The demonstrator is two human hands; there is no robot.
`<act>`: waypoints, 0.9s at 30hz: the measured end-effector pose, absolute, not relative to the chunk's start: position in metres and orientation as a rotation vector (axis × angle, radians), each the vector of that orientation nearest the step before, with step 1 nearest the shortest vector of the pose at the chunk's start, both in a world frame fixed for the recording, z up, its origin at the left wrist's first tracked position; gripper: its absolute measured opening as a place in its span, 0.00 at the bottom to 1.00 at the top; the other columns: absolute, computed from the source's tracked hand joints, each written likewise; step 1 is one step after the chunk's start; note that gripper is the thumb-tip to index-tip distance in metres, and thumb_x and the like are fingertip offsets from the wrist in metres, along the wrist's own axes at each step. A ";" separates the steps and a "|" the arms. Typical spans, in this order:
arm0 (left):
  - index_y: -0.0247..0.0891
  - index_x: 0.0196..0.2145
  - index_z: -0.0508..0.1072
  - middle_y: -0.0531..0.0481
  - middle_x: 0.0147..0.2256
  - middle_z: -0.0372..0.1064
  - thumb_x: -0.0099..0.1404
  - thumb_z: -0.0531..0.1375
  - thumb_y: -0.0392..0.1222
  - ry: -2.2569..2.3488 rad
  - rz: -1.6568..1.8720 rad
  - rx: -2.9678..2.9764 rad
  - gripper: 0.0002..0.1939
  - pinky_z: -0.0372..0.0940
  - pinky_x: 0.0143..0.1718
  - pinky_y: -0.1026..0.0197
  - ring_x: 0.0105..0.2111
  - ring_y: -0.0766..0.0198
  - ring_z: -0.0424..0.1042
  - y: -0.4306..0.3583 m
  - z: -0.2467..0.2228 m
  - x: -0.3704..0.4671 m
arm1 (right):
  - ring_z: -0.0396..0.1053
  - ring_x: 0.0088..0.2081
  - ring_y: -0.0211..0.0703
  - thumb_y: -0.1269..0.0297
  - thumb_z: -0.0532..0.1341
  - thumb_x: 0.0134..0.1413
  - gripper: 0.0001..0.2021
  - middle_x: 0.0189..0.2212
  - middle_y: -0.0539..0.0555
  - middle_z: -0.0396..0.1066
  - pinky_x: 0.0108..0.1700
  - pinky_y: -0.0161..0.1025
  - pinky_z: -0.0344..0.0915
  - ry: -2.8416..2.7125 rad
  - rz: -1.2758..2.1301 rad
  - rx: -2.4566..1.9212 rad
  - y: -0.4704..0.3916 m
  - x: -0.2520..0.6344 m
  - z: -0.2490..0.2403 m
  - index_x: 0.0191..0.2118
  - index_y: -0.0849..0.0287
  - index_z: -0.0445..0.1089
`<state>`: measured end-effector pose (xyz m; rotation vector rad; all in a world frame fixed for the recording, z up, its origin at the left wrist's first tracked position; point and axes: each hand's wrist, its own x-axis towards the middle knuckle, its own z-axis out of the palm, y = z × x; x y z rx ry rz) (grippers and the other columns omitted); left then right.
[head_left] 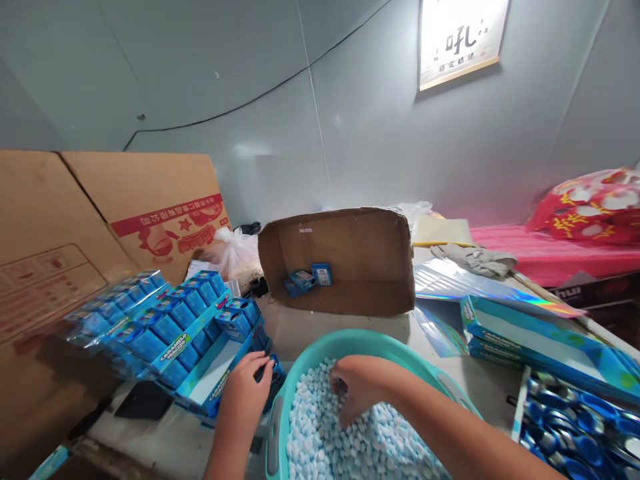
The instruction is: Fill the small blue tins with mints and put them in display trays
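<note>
My right hand (357, 387) reaches into a teal basin (363, 340) filled with small pale blue and white candies (320, 427). Its fingers are curled down among the candies, and what they hold is hidden. My left hand (253, 377) is beside the basin's left rim, its fingers curled at a small dark blue container (274, 383) that they partly cover. Just left of that hand lies a blue display tray (215, 373) with small blue boxes (240, 317) standing in its far part. More filled trays of blue boxes (155, 333) stand further left.
An open cardboard box (350, 267) with several small blue boxes inside stands behind the basin. Large cartons (165, 213) rise at the left. Flat blue trays (530, 340), a container of blue-and-silver round pieces (575, 427) and a grey cloth (475, 260) lie at the right.
</note>
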<state>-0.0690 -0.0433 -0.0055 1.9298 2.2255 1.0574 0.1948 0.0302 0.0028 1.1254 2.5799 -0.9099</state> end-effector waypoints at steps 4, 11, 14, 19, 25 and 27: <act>0.35 0.41 0.80 0.35 0.59 0.65 0.70 0.51 0.49 2.313 1.270 1.948 0.21 0.64 0.60 0.43 0.56 0.48 0.69 -0.063 0.008 -0.050 | 0.75 0.37 0.49 0.55 0.73 0.35 0.21 0.38 0.46 0.79 0.27 0.37 0.57 2.581 -0.938 1.106 0.028 0.194 0.007 0.41 0.43 0.79; 0.45 0.51 0.78 0.43 0.58 0.70 0.62 0.62 0.44 1.905 0.237 2.036 0.19 0.55 0.66 0.41 0.59 0.47 0.67 -0.098 0.018 0.007 | 0.74 0.47 0.62 0.68 0.67 0.47 0.17 0.45 0.64 0.76 0.43 0.46 0.66 2.681 -0.679 1.332 0.025 0.192 0.014 0.47 0.61 0.77; 0.42 0.50 0.78 0.41 0.52 0.74 0.63 0.60 0.40 1.976 -0.015 2.037 0.17 0.49 0.67 0.37 0.56 0.46 0.69 -0.098 0.016 0.031 | 0.73 0.48 0.66 0.61 0.70 0.47 0.23 0.48 0.69 0.73 0.45 0.48 0.67 2.682 -0.651 1.362 0.027 0.194 0.013 0.50 0.65 0.75; 0.34 0.41 0.79 0.36 0.45 0.74 0.69 0.49 0.33 2.021 -0.188 2.058 0.18 0.65 0.50 0.46 0.49 0.45 0.72 -0.095 0.009 0.057 | 0.73 0.42 0.59 0.52 0.70 0.46 0.22 0.43 0.60 0.75 0.40 0.45 0.66 2.619 -0.729 1.248 0.029 0.197 0.016 0.47 0.57 0.78; 0.39 0.40 0.77 0.44 0.43 0.74 0.66 0.54 0.33 1.861 0.156 1.984 0.12 0.63 0.48 0.54 0.46 0.53 0.72 -0.098 0.004 0.043 | 0.71 0.33 0.49 0.62 0.73 0.37 0.20 0.33 0.53 0.76 0.35 0.39 0.62 2.558 -0.754 1.269 0.031 0.195 0.014 0.42 0.55 0.80; 0.40 0.36 0.76 0.48 0.40 0.74 0.63 0.56 0.32 1.800 0.265 1.927 0.09 0.62 0.45 0.58 0.44 0.57 0.72 -0.099 0.005 0.038 | 0.70 0.32 0.47 0.63 0.73 0.37 0.20 0.32 0.52 0.76 0.32 0.38 0.60 2.569 -0.771 1.257 0.032 0.195 0.012 0.42 0.55 0.80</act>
